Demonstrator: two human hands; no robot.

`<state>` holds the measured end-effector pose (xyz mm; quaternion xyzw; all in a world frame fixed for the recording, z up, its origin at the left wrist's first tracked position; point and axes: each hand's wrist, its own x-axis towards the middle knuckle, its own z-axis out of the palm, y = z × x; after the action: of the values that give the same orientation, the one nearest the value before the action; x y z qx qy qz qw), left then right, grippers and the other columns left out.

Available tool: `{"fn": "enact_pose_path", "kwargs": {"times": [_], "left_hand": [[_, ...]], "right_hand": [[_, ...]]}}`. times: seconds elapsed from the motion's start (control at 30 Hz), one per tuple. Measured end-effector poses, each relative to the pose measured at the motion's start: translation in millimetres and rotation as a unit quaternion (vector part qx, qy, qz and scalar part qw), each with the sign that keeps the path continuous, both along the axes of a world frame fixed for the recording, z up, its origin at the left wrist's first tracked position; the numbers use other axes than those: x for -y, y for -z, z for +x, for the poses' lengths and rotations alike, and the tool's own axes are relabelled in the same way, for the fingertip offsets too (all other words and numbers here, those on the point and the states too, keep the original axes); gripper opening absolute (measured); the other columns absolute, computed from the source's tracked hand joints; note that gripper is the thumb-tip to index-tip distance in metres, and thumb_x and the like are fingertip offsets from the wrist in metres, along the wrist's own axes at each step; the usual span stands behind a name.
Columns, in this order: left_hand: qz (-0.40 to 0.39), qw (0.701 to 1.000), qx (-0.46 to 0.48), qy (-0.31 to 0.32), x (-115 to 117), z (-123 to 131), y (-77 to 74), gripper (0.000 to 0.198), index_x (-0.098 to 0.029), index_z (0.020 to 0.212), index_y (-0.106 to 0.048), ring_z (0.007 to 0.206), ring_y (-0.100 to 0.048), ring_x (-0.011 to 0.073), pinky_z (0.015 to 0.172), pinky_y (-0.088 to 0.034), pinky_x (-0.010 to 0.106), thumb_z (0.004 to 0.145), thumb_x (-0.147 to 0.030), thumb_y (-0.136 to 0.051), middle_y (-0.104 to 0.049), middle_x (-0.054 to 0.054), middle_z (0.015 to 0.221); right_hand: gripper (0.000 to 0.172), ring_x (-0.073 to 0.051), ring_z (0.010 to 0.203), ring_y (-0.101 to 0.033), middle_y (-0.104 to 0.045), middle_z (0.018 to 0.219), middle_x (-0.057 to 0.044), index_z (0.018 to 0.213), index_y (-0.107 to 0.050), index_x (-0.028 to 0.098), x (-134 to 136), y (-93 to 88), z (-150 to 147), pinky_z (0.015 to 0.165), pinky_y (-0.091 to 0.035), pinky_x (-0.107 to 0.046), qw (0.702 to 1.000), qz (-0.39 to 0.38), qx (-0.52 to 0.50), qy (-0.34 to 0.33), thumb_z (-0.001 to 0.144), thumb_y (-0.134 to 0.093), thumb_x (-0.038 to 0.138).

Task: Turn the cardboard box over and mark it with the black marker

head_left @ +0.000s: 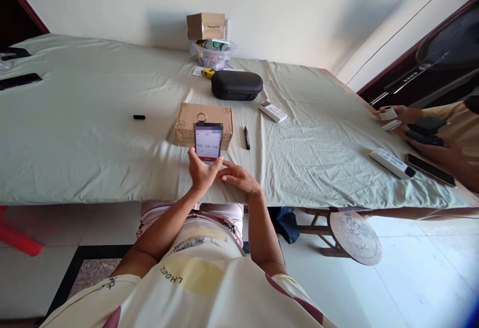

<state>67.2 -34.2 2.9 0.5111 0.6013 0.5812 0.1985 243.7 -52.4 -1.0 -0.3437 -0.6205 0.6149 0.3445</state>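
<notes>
My left hand (202, 172) is wrapped round a smartphone (208, 143) held upright, its lit screen showing a timer. Close to the phone's lower right corner is my right hand (239, 177), its fingers loosely stretched out and holding nothing; whether a fingertip touches the phone I cannot tell. Behind the phone a cardboard box (187, 118) lies on the table, partly hidden by it. A ring (201, 117) is seen against the box's top. To the right of the box lies a black marker (247, 138), and to the left a small black cap (139, 117).
A black zip case (237, 84) and a yellow tape measure (208, 73) lie behind the box. At the wall stands a plastic basket (214, 58) with a carton (205, 26) on top. White devices (274, 111) lie rightward. Another person's hands (411, 118) hold items at right.
</notes>
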Motion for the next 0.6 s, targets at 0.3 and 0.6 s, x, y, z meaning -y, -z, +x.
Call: {"fn": "enact_pose_path", "kwargs": {"times": [0.3,0.6], "left_hand": [[-0.175,0.955,-0.154,-0.182,-58.3,-145.7,-29.7,0.086,-0.011,0.144,-0.049,0.138,-0.061,0.0433,0.116,-0.053,0.057,0.071,-0.043,-0.084,-0.063,0.024,0.142],[-0.303,0.897,-0.273,-0.169,-74.6,-184.6,-24.1,0.074,-0.003,0.134,-0.057,0.132,-0.064,0.045,0.111,-0.053,0.057,0.074,-0.041,-0.078,-0.066,0.031,0.136]], "right_hand": [[0.052,-0.016,0.09,-0.073,-0.082,0.101,-0.005,0.135,-0.072,0.027,3.7,-12.4,-1.7,0.09,-0.058,-0.034,0.997,0.012,-0.037,0.061,0.089,-0.083,0.051],[0.035,-0.012,0.068,-0.063,-0.072,0.079,0.0,0.106,-0.071,0.023,-80.7,-40.4,12.6,0.064,-0.049,-0.026,0.897,0.12,-0.052,0.422,0.089,-0.072,0.054]]}}
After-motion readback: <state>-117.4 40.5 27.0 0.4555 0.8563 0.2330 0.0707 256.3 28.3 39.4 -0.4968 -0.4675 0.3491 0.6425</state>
